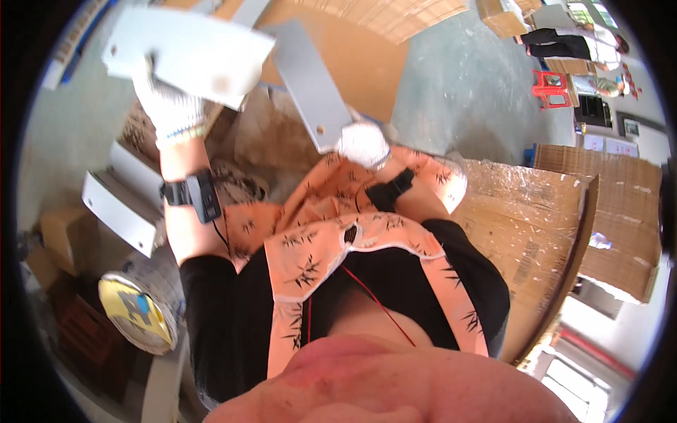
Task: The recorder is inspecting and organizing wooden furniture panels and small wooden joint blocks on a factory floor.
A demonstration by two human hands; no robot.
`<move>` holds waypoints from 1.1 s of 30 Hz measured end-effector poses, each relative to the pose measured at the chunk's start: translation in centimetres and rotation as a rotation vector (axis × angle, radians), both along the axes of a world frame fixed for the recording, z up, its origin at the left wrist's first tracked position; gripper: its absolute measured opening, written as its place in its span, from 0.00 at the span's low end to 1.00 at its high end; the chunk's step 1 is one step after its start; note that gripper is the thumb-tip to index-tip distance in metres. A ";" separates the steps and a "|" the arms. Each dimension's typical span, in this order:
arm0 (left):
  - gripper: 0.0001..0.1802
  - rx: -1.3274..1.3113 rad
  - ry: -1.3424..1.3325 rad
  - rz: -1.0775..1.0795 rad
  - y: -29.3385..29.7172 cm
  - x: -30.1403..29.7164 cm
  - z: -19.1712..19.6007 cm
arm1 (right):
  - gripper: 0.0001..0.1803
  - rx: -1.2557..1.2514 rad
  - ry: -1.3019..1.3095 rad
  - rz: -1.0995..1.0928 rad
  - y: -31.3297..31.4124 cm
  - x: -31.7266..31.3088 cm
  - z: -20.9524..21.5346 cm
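My left hand [168,106], in a white knit glove, grips the lower edge of a wide, flat, light-coloured panel [204,56]. Its thumb lies over the near face, while the other fingers are hidden behind. To the right, a long grey strip-shaped panel [307,77] with a small hole near its lower end slants up and away. My right hand [363,144], also gloved in white, closes on that lower end. The upper end of the strip comes close to the wide panel's right edge; whether they touch I cannot tell. Motion blurs the wide panel slightly.
Similar pale panels [120,213] stand by my left forearm. Below them is a round container [139,314] with a yellow label. Brown cardboard [374,60] lies ahead, and a large carton [522,247] stands at right. Far right are a red stool [551,89] and people [571,44].
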State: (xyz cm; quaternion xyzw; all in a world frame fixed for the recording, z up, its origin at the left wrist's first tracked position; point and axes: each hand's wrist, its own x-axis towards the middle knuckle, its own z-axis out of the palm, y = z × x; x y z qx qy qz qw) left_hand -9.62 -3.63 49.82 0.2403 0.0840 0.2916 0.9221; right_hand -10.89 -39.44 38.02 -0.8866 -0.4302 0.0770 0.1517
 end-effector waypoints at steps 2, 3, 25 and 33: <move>0.38 0.016 0.013 -0.053 -1.6 1.9 -1.3 | 0.41 0.005 0.003 -0.041 -1.1 0.9 -0.3; 0.39 0.025 0.002 -0.097 -1.4 1.7 -1.5 | 0.44 0.139 0.129 -0.120 -0.7 0.8 0.0; 0.37 0.107 0.111 -0.291 -3.3 2.3 -3.0 | 0.25 1.500 1.817 -0.738 -0.4 2.6 -16.6; 0.40 0.179 0.231 -0.230 -2.9 1.7 -3.6 | 0.21 1.550 2.011 -0.760 -0.4 2.5 -19.0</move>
